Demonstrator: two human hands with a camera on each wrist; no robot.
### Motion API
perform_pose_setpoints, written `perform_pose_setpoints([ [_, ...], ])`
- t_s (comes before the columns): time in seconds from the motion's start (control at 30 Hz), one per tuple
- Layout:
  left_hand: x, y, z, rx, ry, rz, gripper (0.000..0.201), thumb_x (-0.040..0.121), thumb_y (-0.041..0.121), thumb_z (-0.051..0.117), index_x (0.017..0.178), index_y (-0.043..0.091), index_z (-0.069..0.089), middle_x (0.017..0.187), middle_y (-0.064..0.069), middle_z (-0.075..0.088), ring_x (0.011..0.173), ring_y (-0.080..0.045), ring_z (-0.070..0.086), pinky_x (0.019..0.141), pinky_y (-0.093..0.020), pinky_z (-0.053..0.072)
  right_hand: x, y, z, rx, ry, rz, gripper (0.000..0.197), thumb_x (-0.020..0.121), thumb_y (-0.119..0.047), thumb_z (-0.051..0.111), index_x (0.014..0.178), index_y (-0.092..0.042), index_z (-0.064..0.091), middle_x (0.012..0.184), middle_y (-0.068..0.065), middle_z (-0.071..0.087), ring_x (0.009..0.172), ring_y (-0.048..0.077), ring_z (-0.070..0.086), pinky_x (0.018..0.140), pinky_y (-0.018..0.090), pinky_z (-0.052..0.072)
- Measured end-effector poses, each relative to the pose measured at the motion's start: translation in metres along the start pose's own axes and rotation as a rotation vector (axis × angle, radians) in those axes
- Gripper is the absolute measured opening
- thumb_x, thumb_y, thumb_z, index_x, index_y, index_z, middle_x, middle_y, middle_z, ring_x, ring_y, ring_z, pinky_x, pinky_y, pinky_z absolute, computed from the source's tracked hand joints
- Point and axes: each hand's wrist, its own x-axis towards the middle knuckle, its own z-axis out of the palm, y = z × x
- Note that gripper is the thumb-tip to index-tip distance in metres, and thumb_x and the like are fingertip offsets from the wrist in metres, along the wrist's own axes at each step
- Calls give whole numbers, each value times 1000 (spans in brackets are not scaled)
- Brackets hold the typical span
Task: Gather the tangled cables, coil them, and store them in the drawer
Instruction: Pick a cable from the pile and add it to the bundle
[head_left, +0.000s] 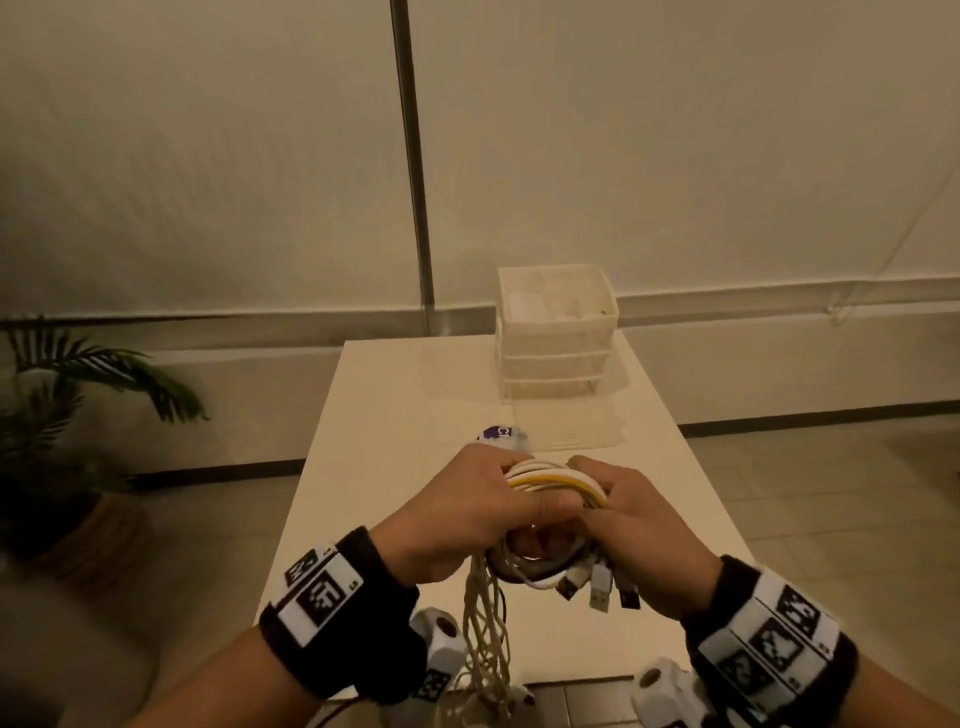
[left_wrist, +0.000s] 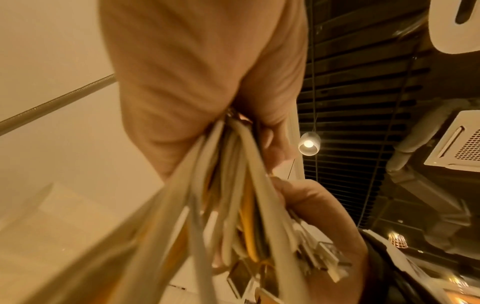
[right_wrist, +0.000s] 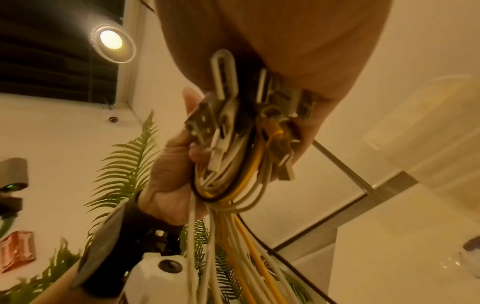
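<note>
Low in the centre of the frame, the left hand (head_left: 470, 506) and right hand (head_left: 631, 525) both curl round the cables (head_left: 553, 480) — partly coiled, loose tails (head_left: 485, 634) hanging below. Coiling looks unfinished. Farther up the table (head_left: 395, 405), the drawer unit (head_left: 558, 332) waits — storing remains.

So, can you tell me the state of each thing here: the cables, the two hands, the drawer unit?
cables: partly coiled into a loop held above the table, long ends hanging down, plugs dangling at the right
left hand: grips the coil
right hand: grips the coil from the other side
drawer unit: upright on the table's far end, one clear drawer pulled out in front
table: carries the drawer unit
</note>
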Motion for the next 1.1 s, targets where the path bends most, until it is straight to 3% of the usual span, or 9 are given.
perform_pose_setpoints([
  [0.13,3,-7,-9,-26,162,16,46,65,11,88,100,-2,61,84,-27,66,75,-25,65,71,-41,55,6,-8,-6,177,105,51,15,84,11,54,81,0,64,58,12,58,56,24,57,61,38,45],
  [0.27,2,-20,-5,-118,159,51,32,65,10,83,93,10,68,80,-10,61,74,-23,62,68,-35,53,14,-20,-11,196,160,41,6,82,16,50,83,12,55,46,5,48,48,26,49,61,43,42],
  [0.4,-6,-33,0,-124,86,88,41,64,20,86,97,3,69,91,-25,68,84,-29,64,79,-44,54,18,-33,-17,280,154,-2,11,77,12,53,75,2,56,44,10,37,44,25,44,65,49,42],
  [0.53,-8,-43,5,79,7,31,16,75,17,82,78,9,68,78,-15,72,80,-30,71,80,-53,55,13,-49,-27,335,115,-67,8,68,3,52,71,-4,55,43,8,34,40,24,44,63,48,46],
  [0.67,-18,-43,2,-255,107,176,19,91,12,65,96,-5,58,84,-23,71,79,-42,72,77,-49,58,12,-53,-41,258,179,-75,15,67,1,54,69,-11,62,43,6,36,39,23,44,62,46,53],
  [0.77,-17,-47,2,-297,151,232,19,90,30,68,86,13,60,63,-10,51,48,-21,47,49,-28,43,11,-48,-40,288,196,-21,14,75,7,54,74,-7,59,42,4,37,38,22,43,60,42,51],
  [0.87,-10,-54,19,-285,230,200,23,76,24,75,70,18,54,59,-2,40,52,-16,34,50,-26,34,12,-42,-28,423,266,25,23,86,12,46,79,-5,60,41,4,36,38,19,41,60,38,47],
  [1.0,3,-50,35,-347,548,139,30,58,15,78,52,20,49,51,1,30,50,-14,22,49,-26,23,21,-40,-6,452,292,17,21,88,12,47,83,-4,60,42,-1,45,40,20,39,67,46,42],
  [1.1,-1,-39,13,-237,362,126,26,62,18,83,64,0,64,59,-15,57,53,-24,53,55,-36,52,20,-43,-14,404,288,7,24,86,14,44,84,-3,60,44,-2,48,40,20,40,71,51,40],
])
